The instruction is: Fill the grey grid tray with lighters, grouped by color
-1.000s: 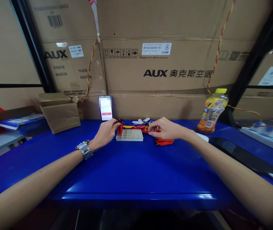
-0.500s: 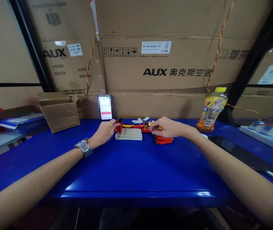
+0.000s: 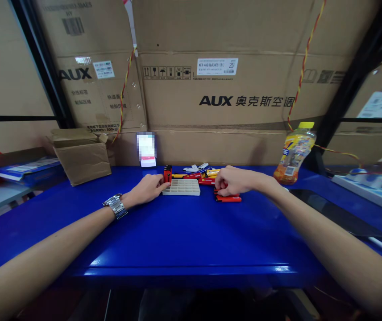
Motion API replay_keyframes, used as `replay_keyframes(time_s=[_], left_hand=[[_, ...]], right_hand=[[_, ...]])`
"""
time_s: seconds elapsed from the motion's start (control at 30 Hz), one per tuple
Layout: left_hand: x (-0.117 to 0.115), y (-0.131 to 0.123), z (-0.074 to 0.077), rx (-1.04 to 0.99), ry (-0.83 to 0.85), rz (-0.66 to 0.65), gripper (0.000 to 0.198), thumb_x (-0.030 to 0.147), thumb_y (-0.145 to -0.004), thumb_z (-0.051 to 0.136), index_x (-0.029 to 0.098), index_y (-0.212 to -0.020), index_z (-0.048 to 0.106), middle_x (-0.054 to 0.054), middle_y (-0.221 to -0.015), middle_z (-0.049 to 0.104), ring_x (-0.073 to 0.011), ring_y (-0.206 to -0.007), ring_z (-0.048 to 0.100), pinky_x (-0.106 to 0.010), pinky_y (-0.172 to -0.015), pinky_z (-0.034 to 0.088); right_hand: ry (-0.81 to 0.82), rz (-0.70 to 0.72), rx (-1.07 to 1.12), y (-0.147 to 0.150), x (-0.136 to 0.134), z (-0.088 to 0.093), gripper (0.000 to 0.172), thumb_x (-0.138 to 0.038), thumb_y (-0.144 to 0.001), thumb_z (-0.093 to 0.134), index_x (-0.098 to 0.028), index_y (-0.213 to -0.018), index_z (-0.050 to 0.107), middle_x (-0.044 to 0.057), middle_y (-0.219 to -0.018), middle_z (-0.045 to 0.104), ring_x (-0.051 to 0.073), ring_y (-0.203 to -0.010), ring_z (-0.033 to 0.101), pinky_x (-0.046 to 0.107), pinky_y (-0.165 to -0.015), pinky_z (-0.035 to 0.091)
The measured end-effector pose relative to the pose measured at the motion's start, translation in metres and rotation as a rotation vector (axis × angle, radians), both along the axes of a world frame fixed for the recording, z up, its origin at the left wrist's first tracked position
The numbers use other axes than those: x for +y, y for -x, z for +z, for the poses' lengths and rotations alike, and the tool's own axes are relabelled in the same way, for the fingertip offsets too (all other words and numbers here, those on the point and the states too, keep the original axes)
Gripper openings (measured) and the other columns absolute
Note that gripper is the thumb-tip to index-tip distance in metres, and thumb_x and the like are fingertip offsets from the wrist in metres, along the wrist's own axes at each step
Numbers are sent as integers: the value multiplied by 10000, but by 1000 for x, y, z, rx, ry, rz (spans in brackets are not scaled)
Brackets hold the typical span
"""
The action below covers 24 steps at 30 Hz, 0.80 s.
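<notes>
Left hand point(image 3: 149, 188): lies on the blue table point(image 3: 177, 240), grip loosely spread and holding nothing, fingertips touching the left edge of the white gridded tray point(image 3: 182, 189). One red lighter point(image 3: 168, 174) stands upright in the tray's far left corner. Right hand point(image 3: 233, 180): grip curled over the stack of red lighters point(image 3: 229, 199) lying just right of the tray. Whether it pinches one cannot be told.

the near half of the blue table point(image 3: 184, 236) lies open, from 4 to 8 o'clock of the white tray point(image 3: 181, 189). the carton wall point(image 3: 217, 133) blocks 12. an open box point(image 3: 84, 156) stands at 10, a bottle point(image 3: 294, 154) at 2, and red lighters point(image 3: 228, 199) lie near at 3.
</notes>
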State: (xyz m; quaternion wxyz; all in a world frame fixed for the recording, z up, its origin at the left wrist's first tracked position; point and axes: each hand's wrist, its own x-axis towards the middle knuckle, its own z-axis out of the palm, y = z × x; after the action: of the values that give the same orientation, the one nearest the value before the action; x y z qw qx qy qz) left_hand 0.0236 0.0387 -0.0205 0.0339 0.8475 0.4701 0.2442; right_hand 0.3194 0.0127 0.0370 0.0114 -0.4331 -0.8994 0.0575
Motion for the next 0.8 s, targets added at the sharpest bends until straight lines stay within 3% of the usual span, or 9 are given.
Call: replay_keyframes(time_s=[0.17, 0.33, 0.47, 0.53, 0.6, 0.7, 0.8], left_hand=[[-4, -7, 1, -67, -26, -5, 345, 440, -859, 521, 192, -621, 549, -10, -528, 526, -128, -443, 404, -272, -461, 203], [-26, -20, 12, -118, -225, 54, 400, 449, -904, 466, 194, -596, 483, 7, -497, 485, -113, -436, 357, -269, -467, 208], [-49, -36, 17, -258, -96, -179, 264, 403, -916, 452, 166, -947, 563, -32, -747, 633, -136, -606, 533, -246, -554, 382], [-55, -42, 18, -280, -15, -288, 337, 404, -906, 478, 165, -1141, 511, -66, -913, 656, -161, -731, 584, -267, -639, 437], [-58, -44, 17, -276, 71, -350, 391, 398, -898, 497, 169, -1213, 460, -80, -963, 654, -174, -771, 602, -284, -671, 453], [-55, -42, 14, -292, 184, -326, 244, 370, -915, 458, 173, -1054, 489, -40, -781, 642, -152, -646, 588, -272, -599, 442], [-49, -39, 11, -437, 207, -260, 163, 357, -919, 437, 199, -882, 421, -7, -702, 596, -129, -595, 560, -256, -557, 429]], right_hand=[[-48, 68, 142, 7, -3, 1, 153, -158, -669, 555, -185, -518, 563, -25, -478, 521, 89, -456, 403, 267, -489, 339], [-51, 38, 588, 17, -5, -4, 95, -249, -683, 602, -165, -639, 602, -9, -578, 556, 99, -527, 468, 251, -508, 383], [118, -8, 838, 31, -8, -15, 173, -318, -695, 648, -153, -744, 628, -5, -578, 582, 104, -507, 510, 239, -470, 385], [177, -1, 901, 39, -10, -21, 204, -337, -705, 664, -153, -789, 643, -1, -605, 607, 106, -513, 527, 234, -463, 387], [229, 36, 943, 47, -12, -25, 235, -359, -717, 677, -156, -833, 654, 10, -667, 642, 115, -558, 567, 239, -493, 424], [291, 104, 965, 53, -14, -29, 277, -382, -735, 685, -173, -914, 653, 37, -825, 688, 146, -711, 636, 269, -621, 503], [282, 122, 982, 53, -12, -31, 329, -362, -756, 680, -189, -1030, 618, 54, -924, 691, 166, -848, 653, 315, -769, 523]])
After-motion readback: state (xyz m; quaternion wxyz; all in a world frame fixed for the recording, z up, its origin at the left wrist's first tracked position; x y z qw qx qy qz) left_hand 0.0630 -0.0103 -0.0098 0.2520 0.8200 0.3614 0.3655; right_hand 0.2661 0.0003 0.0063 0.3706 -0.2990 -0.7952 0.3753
